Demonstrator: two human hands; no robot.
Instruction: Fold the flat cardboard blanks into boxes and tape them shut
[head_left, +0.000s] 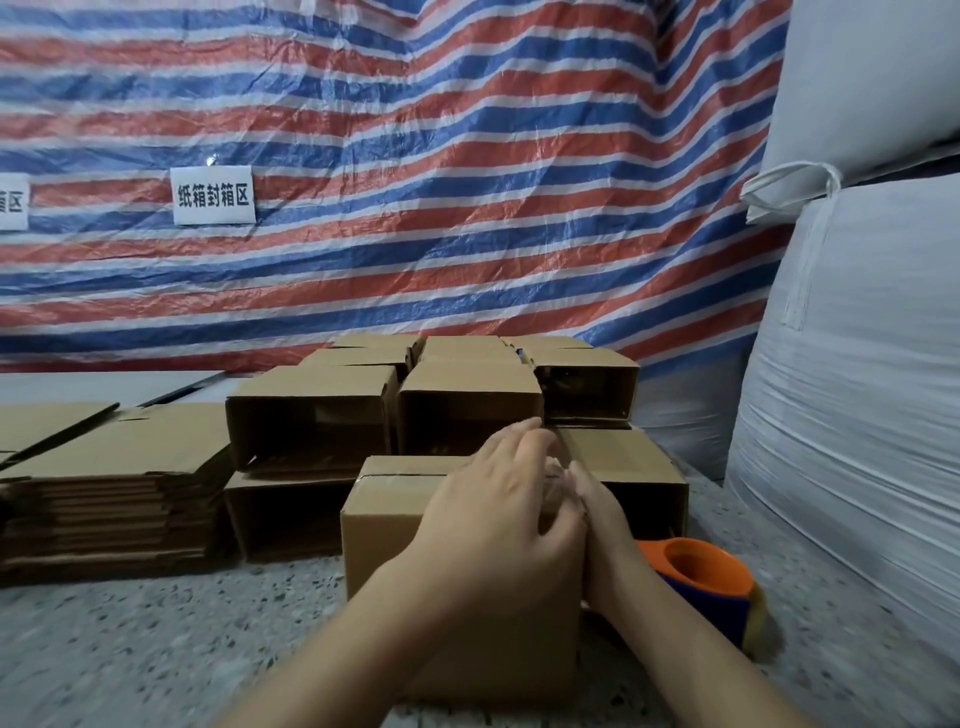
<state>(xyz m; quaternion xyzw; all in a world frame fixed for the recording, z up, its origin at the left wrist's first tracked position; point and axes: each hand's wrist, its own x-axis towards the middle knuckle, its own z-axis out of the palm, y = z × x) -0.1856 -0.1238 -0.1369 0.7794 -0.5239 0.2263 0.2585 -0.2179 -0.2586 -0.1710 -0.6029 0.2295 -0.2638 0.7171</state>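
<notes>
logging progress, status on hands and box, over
Left hand flat on brown cardboard box, right hand pressing its side. Orange tape dispenser beside the box. Nothing in the way.

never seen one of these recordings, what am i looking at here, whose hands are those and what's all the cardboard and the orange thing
There is one picture, taken by a wide-angle camera worn on a person's head, looking forward and down. There is no machine: the two bare hands are the wearer's own.

The left hand lies across the top of a folded cardboard box standing on the speckled table. The right hand is against the box's right side; motion blur hides what its fingers are doing there.

Just right of that hand sits an orange and blue tape dispenser, resting on the table, not held.

To the left lies a stack of flat blanks, not yet folded. Behind are folded boxes, lying with open ends facing the camera. A striped tarp hangs at the back, and white sacks stand on the right.
</notes>
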